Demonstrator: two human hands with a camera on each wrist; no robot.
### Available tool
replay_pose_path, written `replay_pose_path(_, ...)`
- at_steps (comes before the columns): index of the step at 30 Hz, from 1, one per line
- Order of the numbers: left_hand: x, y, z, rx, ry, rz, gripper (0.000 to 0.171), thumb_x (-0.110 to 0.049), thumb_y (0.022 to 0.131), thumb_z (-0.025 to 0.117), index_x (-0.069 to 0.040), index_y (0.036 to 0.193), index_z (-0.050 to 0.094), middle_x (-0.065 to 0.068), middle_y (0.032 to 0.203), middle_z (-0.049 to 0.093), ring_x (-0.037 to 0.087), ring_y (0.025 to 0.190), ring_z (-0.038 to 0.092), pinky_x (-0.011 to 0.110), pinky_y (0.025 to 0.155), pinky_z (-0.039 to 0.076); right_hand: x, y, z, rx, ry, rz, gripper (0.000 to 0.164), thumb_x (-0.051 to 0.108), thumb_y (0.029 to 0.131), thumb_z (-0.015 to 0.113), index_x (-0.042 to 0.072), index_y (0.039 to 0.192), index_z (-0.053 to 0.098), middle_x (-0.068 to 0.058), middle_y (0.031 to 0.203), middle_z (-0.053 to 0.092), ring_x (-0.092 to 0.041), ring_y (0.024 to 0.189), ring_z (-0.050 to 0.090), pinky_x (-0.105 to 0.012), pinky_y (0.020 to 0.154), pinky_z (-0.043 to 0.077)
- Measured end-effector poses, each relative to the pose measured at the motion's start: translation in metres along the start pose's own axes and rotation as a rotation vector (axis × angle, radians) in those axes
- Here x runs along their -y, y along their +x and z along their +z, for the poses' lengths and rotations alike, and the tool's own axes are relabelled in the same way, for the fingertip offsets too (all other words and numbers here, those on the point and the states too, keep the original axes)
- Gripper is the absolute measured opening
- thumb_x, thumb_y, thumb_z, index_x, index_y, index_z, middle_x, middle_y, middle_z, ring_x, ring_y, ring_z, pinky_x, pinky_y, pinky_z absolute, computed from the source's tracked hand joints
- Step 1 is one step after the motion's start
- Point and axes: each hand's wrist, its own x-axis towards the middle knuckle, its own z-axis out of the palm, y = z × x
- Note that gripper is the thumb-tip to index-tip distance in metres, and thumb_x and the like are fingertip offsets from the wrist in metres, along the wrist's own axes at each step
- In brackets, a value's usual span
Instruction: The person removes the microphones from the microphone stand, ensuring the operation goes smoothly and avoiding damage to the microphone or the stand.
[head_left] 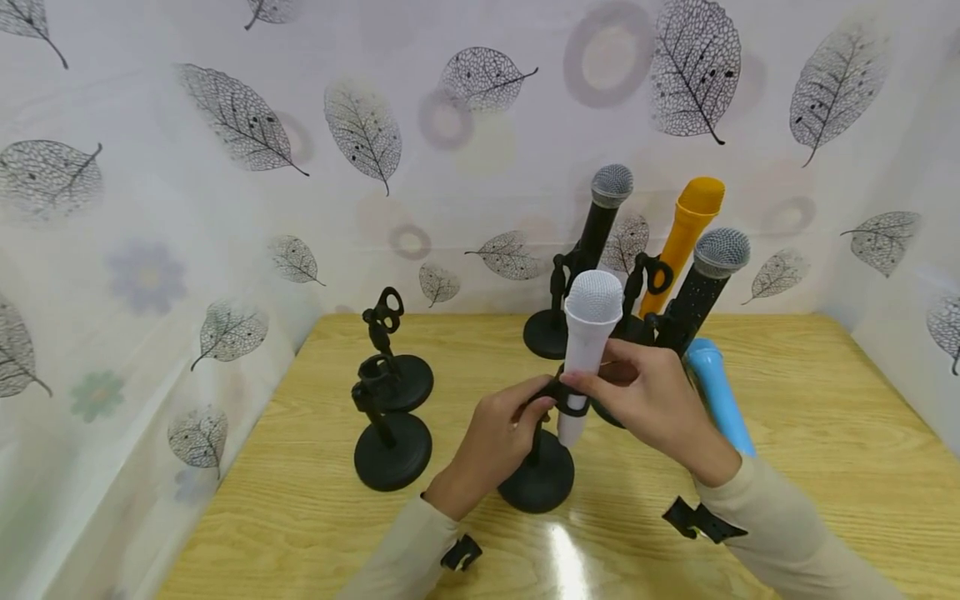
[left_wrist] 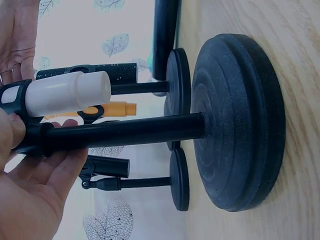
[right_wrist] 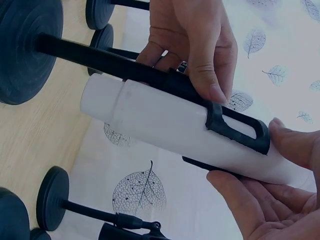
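Observation:
A white microphone (head_left: 592, 321) sits tilted in the clip (right_wrist: 235, 130) of a black desk stand, its lower end poking out below the clip. My left hand (head_left: 498, 442) pinches the stand's neck just under the clip, thumb on the near side. My right hand (head_left: 652, 396) holds the microphone's body at the clip, thumb and fingers on opposite sides. The stand's round base (left_wrist: 240, 122) rests on the table, and its pole (left_wrist: 125, 134) rises beside the microphone's tail.
Two stands without microphones (head_left: 393, 450) are at the left. Behind my hands, a black microphone (head_left: 600, 217), an orange microphone (head_left: 678, 242) and a speckled black microphone (head_left: 697, 292) stand in holders. A blue microphone (head_left: 723, 400) lies by my right forearm on the wooden table (head_left: 300, 517).

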Motion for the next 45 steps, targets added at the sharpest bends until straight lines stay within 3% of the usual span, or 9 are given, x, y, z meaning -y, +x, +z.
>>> replay_pose_path(19, 0.0013, -0.002, -0.0013, -0.001, -0.03, 0.022, 0.022, -0.014, 0.103, 0.059, -0.005, 0.122, 0.069, 0.002, 0.089, 0.07, 0.009, 0.078, 0.066, 0.019, 0.072, 0.054, -0.0019, -0.0006, 0.002, -0.01, 0.009, -0.062, 0.021, 0.013, 0.088, 0.082, 0.005, 0.106, 0.074, -0.006, 0.096, 0.076, -0.017, 0.085, 0.075, -0.031, 0.071, 0.059)
replay_pose_path(27, 0.0029, -0.0032, -0.0008, 0.001, -0.028, 0.029, 0.021, -0.014, 0.103, 0.06, -0.005, 0.12, 0.069, 0.001, 0.089, 0.07, 0.006, 0.078, 0.065, 0.018, 0.072, 0.054, -0.0035, -0.0015, 0.0054, -0.041, -0.009, -0.094, 0.023, 0.007, 0.086, 0.082, 0.0, 0.105, 0.073, -0.009, 0.094, 0.076, -0.02, 0.083, 0.075, -0.025, 0.07, 0.058)
replay_pose_path(45, 0.0033, -0.0032, -0.0009, -0.003, -0.027, 0.036, 0.02, -0.016, 0.104, 0.059, -0.006, 0.119, 0.069, 0.001, 0.088, 0.07, 0.006, 0.077, 0.065, 0.018, 0.072, 0.054, -0.0054, -0.0013, 0.0062, -0.059, 0.008, -0.092, 0.021, 0.005, 0.085, 0.082, 0.0, 0.104, 0.075, -0.008, 0.095, 0.077, -0.018, 0.083, 0.075, -0.023, 0.07, 0.058)
